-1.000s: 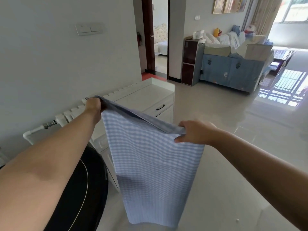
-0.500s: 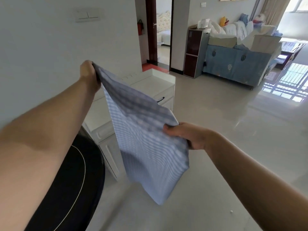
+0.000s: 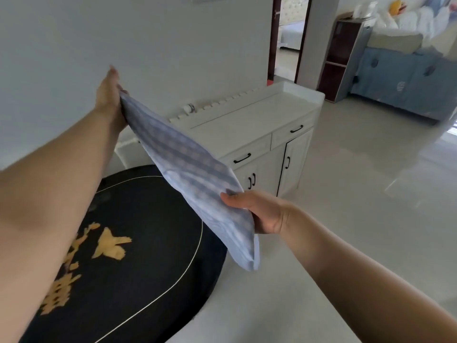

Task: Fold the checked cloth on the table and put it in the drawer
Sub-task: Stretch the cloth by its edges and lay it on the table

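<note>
The blue-and-white checked cloth (image 3: 188, 164) is stretched in the air between both hands, slanting from upper left to lower right above the black round table (image 3: 128, 263). My left hand (image 3: 108, 92) grips its far upper end. My right hand (image 3: 259, 211) grips its near lower end, and a short folded flap hangs below that hand. The white cabinet (image 3: 249, 120) stands behind the cloth, with two shut drawers: the left drawer (image 3: 247, 154) and the right drawer (image 3: 294, 132), each with a black handle.
The table has a thin white ring and gold motifs. A white radiator (image 3: 215, 105) runs along the wall behind the cabinet. Beyond are a doorway (image 3: 289, 38), a dark shelf unit (image 3: 341, 55) and a blue-covered sofa (image 3: 408, 78). Glossy tiled floor lies to the right.
The cloth went from hanging long and vertical to a shorter, slanted span. My left hand rose toward the wall, my right hand dropped nearer. The view tilted down, showing the table.
</note>
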Tool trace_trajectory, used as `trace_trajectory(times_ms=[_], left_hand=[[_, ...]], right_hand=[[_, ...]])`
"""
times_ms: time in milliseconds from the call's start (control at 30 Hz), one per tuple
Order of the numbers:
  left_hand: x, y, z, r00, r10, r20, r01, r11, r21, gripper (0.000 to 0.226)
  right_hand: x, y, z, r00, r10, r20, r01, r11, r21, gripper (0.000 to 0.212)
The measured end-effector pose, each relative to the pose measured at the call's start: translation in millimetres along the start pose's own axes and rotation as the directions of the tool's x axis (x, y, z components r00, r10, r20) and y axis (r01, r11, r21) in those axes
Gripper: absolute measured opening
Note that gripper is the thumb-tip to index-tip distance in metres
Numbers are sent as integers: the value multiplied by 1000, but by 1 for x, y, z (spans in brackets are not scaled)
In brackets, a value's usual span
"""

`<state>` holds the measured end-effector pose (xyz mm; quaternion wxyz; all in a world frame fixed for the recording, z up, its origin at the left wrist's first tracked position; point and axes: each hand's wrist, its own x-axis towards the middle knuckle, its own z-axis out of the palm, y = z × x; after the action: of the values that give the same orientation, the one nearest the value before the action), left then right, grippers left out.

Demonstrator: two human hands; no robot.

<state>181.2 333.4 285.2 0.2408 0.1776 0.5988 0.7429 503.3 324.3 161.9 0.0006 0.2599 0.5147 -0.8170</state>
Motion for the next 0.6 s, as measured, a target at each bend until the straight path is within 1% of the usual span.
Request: trace_trajectory(times_ms=[67,133,167,200,233,267,300,333,400,467,533,567,600], left_hand=[[33,-12,-69,999,-20,-29,26,973,229,29],[52,-27,-138,998,-67,-15,67,891,449,40],[57,-34,-161,997,-71,-3,61,832,551,25],[60,-41,-181,997,-66,33,27,745,667,19],[65,-50,-195,996,-73,56,3,637,771,31],[71,-63,-210,992,-49,120,-78,509,857,40],[76,-74,-226,983,-39,178,-154,346,926,43],[75,-78,-238,969,-23,248,-240,173,955,42],[75,-87,-256,945,-72,320,-323,-27,946,37],[69,-94,-268,923,-135,359,-380,-188,906,31],[61,-102,-277,920,-148,363,-389,-243,888,34],[57,-106,-281,928,-157,339,-368,-224,903,39],[53,-112,-287,933,-164,320,-352,-224,909,42]], right_hand=[[36,13,42,999,45,-11,-46,999,-23,47],[71,27,75,996,90,-24,-91,995,-35,55],[85,32,88,993,111,-43,-114,992,-49,57],[98,37,101,989,133,-69,-137,988,-70,60],[109,43,112,984,151,-96,-160,982,-99,63],[118,48,120,979,166,-120,-181,975,-126,65],[125,52,126,974,179,-138,-198,969,-145,66],[131,56,132,970,191,-153,-214,965,-151,65],[142,63,137,959,220,-176,-246,959,-139,57],[154,72,139,945,269,-189,-288,954,-82,57],[169,81,142,931,317,-179,-333,941,-63,69],[177,85,144,923,349,-164,-364,929,-72,73],[185,90,147,913,382,-145,-396,914,-90,73]])
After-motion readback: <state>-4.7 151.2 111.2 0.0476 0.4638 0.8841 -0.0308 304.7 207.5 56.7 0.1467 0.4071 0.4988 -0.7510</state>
